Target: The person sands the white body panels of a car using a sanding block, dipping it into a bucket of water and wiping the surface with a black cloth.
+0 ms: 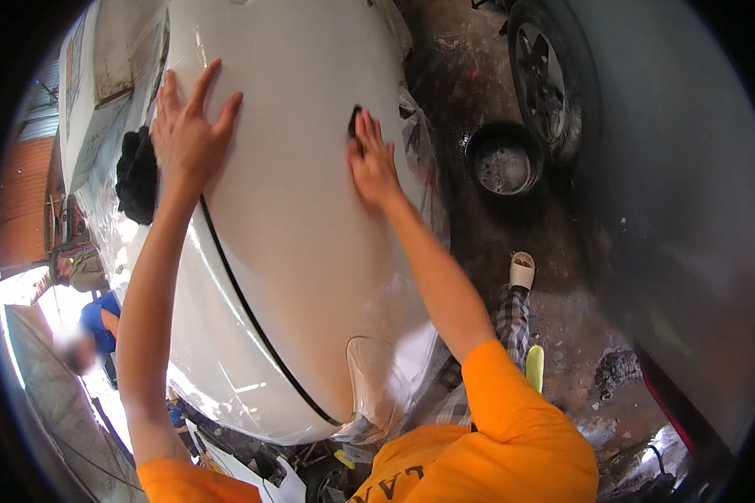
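Observation:
A white car body panel stretches before me, its surface smooth and pale. My left hand lies on its left side, fingers spread, holding nothing. Farther right, my right hand presses a small dark pad against the panel. Most of that pad is hidden under the fingers, so its exact kind cannot be told. Just left of my left wrist rests a bunched black cloth. A black seam curves down the car below my left hand.
Clear plastic sheeting hangs along the panel's right edge. A black bucket of sudsy water stands on the wet floor, beside a car wheel. Another car's dark grey side borders the right. Two people are at far left.

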`<move>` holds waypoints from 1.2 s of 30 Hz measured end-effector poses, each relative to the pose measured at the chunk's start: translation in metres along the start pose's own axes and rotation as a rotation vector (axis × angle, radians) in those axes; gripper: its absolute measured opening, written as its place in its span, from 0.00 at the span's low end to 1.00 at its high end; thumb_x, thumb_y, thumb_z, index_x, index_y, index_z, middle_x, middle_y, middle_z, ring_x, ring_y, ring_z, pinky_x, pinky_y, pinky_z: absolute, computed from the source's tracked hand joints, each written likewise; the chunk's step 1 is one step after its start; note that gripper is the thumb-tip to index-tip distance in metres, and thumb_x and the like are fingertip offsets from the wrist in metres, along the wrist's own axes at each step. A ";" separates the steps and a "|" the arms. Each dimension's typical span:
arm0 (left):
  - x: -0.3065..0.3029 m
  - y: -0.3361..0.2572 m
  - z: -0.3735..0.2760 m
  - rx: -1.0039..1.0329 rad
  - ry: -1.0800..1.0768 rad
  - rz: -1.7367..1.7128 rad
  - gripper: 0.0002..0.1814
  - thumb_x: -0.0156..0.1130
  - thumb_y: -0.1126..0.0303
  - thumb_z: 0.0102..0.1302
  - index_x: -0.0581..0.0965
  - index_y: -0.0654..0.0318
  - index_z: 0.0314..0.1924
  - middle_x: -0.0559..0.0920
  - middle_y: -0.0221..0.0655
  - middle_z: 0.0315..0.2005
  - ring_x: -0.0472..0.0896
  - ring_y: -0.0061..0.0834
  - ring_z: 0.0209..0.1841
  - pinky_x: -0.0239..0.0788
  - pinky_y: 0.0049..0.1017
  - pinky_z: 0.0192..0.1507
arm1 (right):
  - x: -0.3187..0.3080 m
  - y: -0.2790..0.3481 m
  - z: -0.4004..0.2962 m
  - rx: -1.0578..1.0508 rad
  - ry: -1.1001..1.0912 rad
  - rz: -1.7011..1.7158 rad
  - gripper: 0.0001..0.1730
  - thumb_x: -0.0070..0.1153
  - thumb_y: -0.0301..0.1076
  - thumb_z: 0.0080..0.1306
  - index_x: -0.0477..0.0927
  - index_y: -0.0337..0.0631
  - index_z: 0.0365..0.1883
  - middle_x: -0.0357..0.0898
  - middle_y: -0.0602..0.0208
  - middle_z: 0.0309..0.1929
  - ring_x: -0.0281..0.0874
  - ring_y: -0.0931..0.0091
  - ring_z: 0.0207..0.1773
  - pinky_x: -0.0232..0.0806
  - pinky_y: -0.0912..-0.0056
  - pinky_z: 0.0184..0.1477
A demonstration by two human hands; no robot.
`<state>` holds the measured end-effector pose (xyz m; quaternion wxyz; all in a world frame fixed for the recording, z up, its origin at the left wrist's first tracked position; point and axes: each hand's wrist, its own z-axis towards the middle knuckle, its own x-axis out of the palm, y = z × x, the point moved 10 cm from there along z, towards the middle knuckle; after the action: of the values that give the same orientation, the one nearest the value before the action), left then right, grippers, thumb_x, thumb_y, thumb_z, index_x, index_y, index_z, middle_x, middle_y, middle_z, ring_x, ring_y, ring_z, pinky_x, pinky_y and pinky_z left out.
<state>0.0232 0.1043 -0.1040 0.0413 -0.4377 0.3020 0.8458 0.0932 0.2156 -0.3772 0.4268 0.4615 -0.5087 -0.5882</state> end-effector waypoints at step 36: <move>-0.005 0.019 -0.014 0.109 -0.085 -0.088 0.32 0.52 0.30 0.65 0.69 0.21 0.69 0.61 0.52 0.72 0.60 0.56 0.73 0.53 0.60 0.69 | 0.046 0.053 -0.192 0.189 0.094 0.080 0.40 0.40 0.44 0.76 0.41 0.40 0.80 0.33 0.51 0.82 0.31 0.49 0.83 0.31 0.27 0.74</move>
<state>0.0298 0.0826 -0.0972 0.1152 -0.4114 0.3261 0.8433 0.2729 0.1252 -0.3409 0.4278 0.5064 -0.5593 -0.4977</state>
